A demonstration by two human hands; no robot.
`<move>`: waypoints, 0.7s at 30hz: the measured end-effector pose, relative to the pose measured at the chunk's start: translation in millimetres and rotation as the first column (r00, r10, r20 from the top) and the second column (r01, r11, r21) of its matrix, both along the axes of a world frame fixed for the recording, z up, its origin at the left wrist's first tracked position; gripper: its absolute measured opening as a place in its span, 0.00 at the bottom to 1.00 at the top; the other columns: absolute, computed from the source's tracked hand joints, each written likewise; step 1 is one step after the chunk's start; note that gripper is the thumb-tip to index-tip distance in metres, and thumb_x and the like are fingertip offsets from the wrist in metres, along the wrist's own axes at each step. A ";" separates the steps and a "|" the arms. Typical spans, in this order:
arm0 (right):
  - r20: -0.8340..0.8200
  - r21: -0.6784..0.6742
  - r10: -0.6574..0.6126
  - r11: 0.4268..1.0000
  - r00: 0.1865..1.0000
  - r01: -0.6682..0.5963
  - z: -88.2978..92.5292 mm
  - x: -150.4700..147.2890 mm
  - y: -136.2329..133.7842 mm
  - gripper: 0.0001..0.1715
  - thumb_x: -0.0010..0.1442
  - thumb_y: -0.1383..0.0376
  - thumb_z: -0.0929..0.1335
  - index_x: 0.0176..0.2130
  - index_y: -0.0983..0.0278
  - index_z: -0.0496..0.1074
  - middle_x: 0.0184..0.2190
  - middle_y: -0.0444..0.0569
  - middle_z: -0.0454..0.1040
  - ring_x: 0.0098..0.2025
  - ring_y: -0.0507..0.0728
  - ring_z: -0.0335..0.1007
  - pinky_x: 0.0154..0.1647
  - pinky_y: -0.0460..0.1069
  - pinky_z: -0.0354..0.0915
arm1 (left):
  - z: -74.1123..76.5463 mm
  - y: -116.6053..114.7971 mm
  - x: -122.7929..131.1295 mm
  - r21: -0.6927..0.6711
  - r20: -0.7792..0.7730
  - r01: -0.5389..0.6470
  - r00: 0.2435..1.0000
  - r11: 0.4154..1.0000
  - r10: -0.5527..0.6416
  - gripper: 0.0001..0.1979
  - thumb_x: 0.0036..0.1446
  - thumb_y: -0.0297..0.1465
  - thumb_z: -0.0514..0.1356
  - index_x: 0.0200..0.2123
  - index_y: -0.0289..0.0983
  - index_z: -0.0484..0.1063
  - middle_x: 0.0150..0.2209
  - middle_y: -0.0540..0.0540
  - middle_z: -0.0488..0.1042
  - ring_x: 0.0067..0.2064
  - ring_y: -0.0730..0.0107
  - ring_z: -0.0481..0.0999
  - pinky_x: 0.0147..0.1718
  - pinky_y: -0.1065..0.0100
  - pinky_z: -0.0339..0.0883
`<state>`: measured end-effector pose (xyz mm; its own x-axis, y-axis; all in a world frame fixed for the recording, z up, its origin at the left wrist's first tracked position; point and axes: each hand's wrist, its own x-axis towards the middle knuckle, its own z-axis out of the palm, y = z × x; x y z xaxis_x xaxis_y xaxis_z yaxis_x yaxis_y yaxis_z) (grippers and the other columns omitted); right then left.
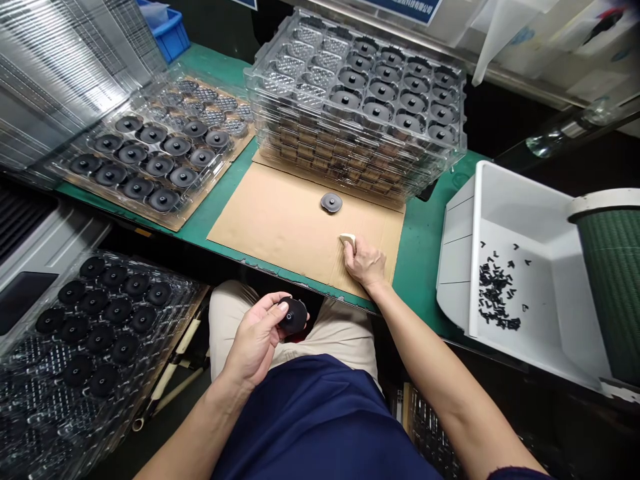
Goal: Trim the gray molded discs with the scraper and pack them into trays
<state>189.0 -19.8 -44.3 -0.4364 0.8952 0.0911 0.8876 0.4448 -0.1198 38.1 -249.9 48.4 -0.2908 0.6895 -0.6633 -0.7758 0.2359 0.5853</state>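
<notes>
My left hand (256,337) is over my lap, below the table edge, with its fingers closed round a black round disc part (293,315). My right hand (365,262) rests on the brown cardboard sheet (280,220) and pinches a small cream-coloured block (347,239) against it. Another black disc (331,202) lies loose on the cardboard, a little beyond my right hand.
A tall stack of clear plastic trays (357,107) holding black discs stands behind the cardboard. A single tray (155,153) of discs lies at the left, another tray (95,320) sits low by my left knee. A white bin (520,260) with small black scraps is at the right.
</notes>
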 end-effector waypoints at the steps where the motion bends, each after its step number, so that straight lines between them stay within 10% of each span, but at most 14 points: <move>1: 0.000 -0.001 0.000 1.000 1.000 0.000 0.0 0.0 0.1 0.20 0.74 0.54 0.61 0.43 0.66 0.73 0.30 0.50 0.74 0.26 0.52 0.57 0.32 0.49 0.37 | 0.1 -0.2 0.0 0.001 -0.001 0.002 1.000 1.000 -0.002 0.19 0.52 0.34 0.74 0.43 0.35 0.74 0.35 0.45 0.80 0.39 0.60 0.83 0.38 0.66 0.78; 21: -0.016 0.007 0.007 1.000 1.000 -0.006 -2.1 1.2 0.7 0.20 0.73 0.54 0.61 0.43 0.65 0.73 0.30 0.50 0.75 0.26 0.52 0.57 0.32 0.50 0.36 | 0.3 -0.6 0.9 0.016 -0.019 0.011 1.000 1.000 -0.010 0.17 0.51 0.34 0.74 0.42 0.35 0.77 0.33 0.46 0.78 0.34 0.62 0.81 0.34 0.64 0.76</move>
<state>190.3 -19.0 -46.4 -0.4407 0.8916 0.1039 0.8827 0.4515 -0.1305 39.1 -250.4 48.7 -0.2960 0.7033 -0.6464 -0.7619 0.2343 0.6038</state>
